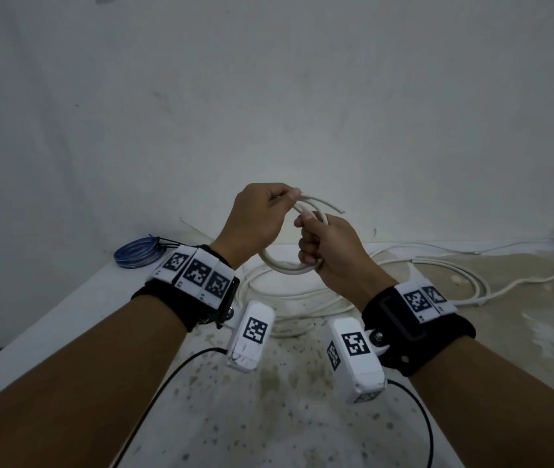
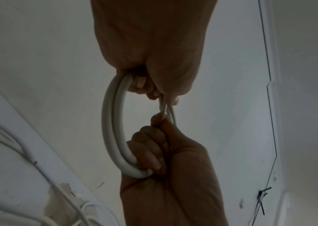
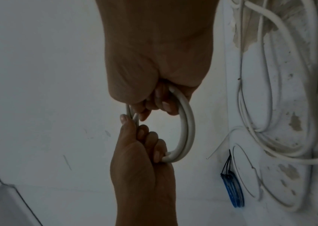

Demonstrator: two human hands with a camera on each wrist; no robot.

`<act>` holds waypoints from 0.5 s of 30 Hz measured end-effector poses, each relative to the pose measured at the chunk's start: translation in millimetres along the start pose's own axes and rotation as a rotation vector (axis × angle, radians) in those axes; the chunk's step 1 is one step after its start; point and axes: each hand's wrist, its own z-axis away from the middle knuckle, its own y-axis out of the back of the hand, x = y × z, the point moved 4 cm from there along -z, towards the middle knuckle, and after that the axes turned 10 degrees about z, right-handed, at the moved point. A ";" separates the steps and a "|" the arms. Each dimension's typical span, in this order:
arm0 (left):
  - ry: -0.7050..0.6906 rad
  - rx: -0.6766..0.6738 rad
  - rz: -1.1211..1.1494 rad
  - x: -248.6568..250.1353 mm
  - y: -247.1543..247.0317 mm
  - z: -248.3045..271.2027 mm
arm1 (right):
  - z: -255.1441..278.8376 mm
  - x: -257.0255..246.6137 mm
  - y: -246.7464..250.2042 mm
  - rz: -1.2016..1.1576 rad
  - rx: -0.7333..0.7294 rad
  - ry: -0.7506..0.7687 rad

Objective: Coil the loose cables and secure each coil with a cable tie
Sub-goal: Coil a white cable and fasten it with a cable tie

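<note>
**Observer A:** Bare white wall behind, stained white table [image 1: 302, 417] below. Both hands work above the table's far edge. The left hand [image 1: 255, 221] has fingers and thumb curled round the upper part of a small white cable coil [image 1: 285, 266]; the right hand [image 1: 329, 255] is curled round its other side, thumb pressed onto the strands. The coil is off the surface, held between the two fists.

**Observer B:** Orientation of the coil?

**Observer A:** Long axis runs hand to hand. The free end [image 1: 331, 206] projects up and to the right, past the left thumb and just above the right thumb, so the right hand is nearer to tuck it. No tie is on this coil yet, as far as I can judge.

**Observer B:** Differences between views?

**Observer A:** The left wrist view shows two strands lying side by side in the loop; the head view hides that. The right wrist view shows a tied blue coil [image 3: 233, 191] and loose white cables [image 3: 274, 107] on the table. Dim light there; the black ties on the blue coil are probably cable ties.
</note>
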 end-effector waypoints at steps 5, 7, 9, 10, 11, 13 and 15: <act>-0.032 0.057 0.036 -3.0 -0.7 0.2 | -0.7 -4.0 4.0 -0.220 -0.070 -0.170; -0.011 0.100 0.079 -6.9 -0.5 0.8 | -2.3 -4.7 5.7 -0.225 -0.062 -0.165; 0.024 0.175 0.137 -11.5 -0.5 2.6 | -3.8 -3.7 4.5 -0.244 -0.069 -0.169; 0.039 0.212 0.160 -13.2 -0.7 4.0 | -4.1 -3.2 4.0 -0.234 -0.070 -0.174; 0.049 0.245 0.173 -15.4 -1.5 5.7 | -4.2 -3.1 4.0 -0.197 -0.061 -0.178; 0.060 0.294 0.177 -20.5 -4.4 9.8 | -3.7 -4.9 3.6 -0.070 -0.025 -0.182; 0.104 0.307 0.229 -26.5 -7.5 13.9 | -2.7 -8.5 3.5 0.034 0.033 -0.177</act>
